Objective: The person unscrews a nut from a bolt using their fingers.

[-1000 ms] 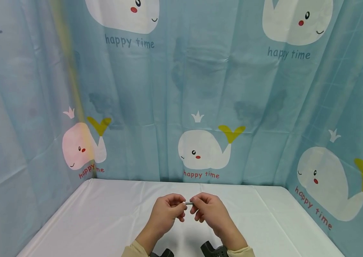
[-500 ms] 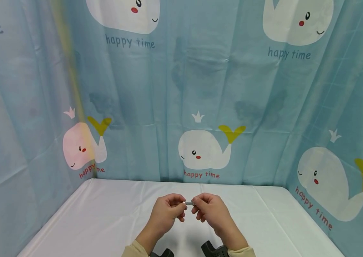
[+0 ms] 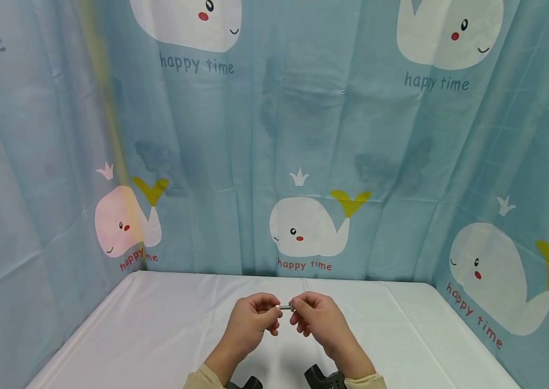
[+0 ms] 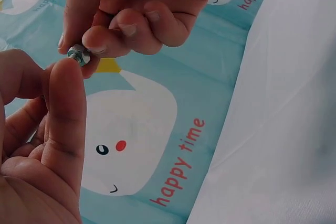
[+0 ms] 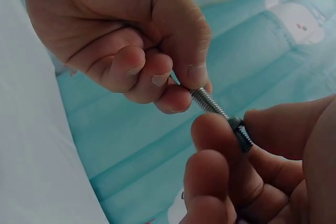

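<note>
A threaded metal bolt (image 5: 209, 102) runs between my two hands above the table. My left hand (image 3: 251, 323) pinches one end of it between thumb and index finger, which hide that end. A hex nut (image 5: 237, 124) sits around the shank near the other end, with a short length of thread sticking out past it. Thumb and fingertips of my right hand (image 3: 324, 324) pinch the nut. In the left wrist view the same nut (image 4: 79, 54) shows at the right hand's fingertips, and the left hand covers most of the bolt.
Under the hands lies a table with a white cloth (image 3: 157, 324). A blue curtain (image 3: 235, 162) printed with whales hangs along the back and both sides. Dark wrist devices (image 3: 322, 377) and beige sleeves (image 3: 365, 381) show at the bottom edge.
Compared with a second ago, my right hand has shifted slightly to the right, and its fingertips have changed their position a little at the nut. My left hand stays in place.
</note>
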The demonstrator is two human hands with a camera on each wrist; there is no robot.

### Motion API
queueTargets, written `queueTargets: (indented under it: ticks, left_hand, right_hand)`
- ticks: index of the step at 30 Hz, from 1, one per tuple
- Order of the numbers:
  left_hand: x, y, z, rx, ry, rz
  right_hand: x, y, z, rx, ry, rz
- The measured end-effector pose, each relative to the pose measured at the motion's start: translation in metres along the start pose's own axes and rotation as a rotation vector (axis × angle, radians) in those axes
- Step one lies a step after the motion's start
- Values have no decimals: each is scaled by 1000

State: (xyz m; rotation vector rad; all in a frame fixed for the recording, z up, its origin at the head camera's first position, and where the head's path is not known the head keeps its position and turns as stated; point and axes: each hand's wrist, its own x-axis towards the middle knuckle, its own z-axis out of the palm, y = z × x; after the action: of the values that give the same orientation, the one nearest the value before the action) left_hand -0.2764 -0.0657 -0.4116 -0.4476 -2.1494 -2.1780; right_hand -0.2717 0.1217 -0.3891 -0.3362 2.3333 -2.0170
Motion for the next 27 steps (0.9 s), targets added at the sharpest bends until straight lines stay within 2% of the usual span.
queueTargets:
  ticks: [8,16,22,27]
  left_hand:
    - [0,0,0,-9,6,0]
    - [1,-1,0,-6,0,-2]
    - [1,0,-1,-12,3,-7]
    - [0,0,0,-11,2,-3]
  right_hand:
    - [1,-1,-2,30,-2,-7]
    - [-1,0,0,3,-1,-8]
    - [-1,-4,-1,43,-20,-9]
    - [-1,-4,-1,12,-11,14]
